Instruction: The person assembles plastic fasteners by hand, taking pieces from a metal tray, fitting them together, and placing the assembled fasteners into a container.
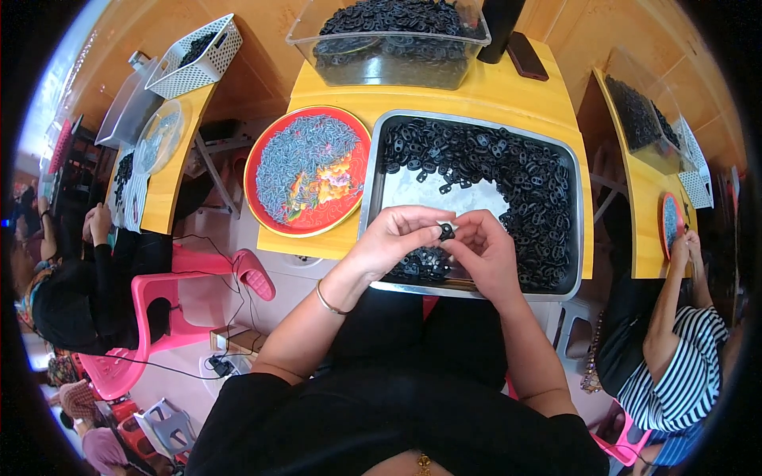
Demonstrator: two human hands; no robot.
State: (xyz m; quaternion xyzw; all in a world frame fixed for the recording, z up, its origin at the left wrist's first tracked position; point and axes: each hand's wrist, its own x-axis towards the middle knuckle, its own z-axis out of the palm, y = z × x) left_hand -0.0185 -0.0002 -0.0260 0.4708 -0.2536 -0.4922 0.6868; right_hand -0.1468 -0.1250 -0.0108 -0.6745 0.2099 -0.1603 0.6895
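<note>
Both hands meet over the near part of a metal tray (pixel 578 238) heaped with small black plastic pieces with holes (pixel 544 198). My left hand (pixel 401 239) pinches one black plastic piece (pixel 446 232) between thumb and fingers. From the other side, the closed fingertips of my right hand (pixel 484 252) press against the same piece; whether they also hold something smaller is hidden. Left of the tray lies a round red plate (pixel 349 208) with a flower pattern, covered mostly on its far and left sides by small grey screw-like parts (pixel 298 163).
A clear plastic bin (pixel 389 73) of black pieces stands at the table's far side, beside a dark cylinder (pixel 500 28) and a phone (pixel 527 57). People work at yellow tables on both sides. A pink chair (pixel 147 317) and cables are at the left.
</note>
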